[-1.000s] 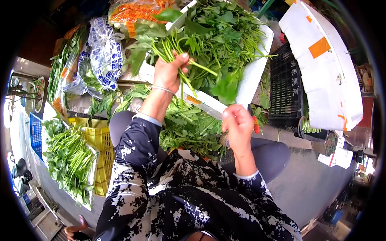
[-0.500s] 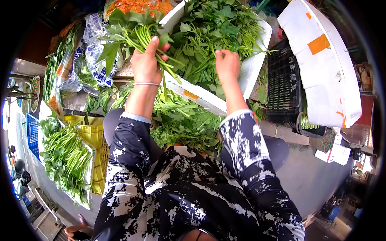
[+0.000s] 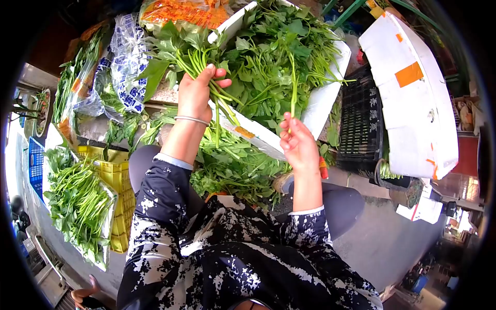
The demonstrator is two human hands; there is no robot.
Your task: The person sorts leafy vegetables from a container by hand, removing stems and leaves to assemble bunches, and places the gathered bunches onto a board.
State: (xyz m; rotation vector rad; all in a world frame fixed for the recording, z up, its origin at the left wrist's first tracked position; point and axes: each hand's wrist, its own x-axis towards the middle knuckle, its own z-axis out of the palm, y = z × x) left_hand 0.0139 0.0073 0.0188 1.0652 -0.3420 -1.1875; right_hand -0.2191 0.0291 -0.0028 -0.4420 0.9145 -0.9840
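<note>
The bunch (image 3: 191, 61) of greens is up in the air, by the near left corner of the white box (image 3: 330, 101). Its leaves point far and left, and its stem ends hang near and right, in front of the box's near wall. The left hand (image 3: 196, 95) has its thumb and fingers closed round the stems. A thin ring (image 3: 191, 121) goes round that wrist.

To the right, the right hand (image 3: 300, 144) pinches the low end of one stem (image 3: 294, 90) with its thumb and fingers. That stem stands almost straight up in front of the box, and I can't tell which leaves at its top are its own. The box is full of a big heap (image 3: 281, 57) of greens, with some stems poking over its right side.

On the near side of the box, I see a pile (image 3: 232, 178) of greens between the person's knees. Left of the box are a blue and white bag (image 3: 129, 62) and, farther off, an orange bag (image 3: 181, 14). Nearer on the left, more greens (image 3: 77, 196) lie beside a yellow crate (image 3: 121, 206). On the right, a black crate (image 3: 361, 113) sits next to a big white slab (image 3: 413, 98) with orange tape (image 3: 409, 75).
</note>
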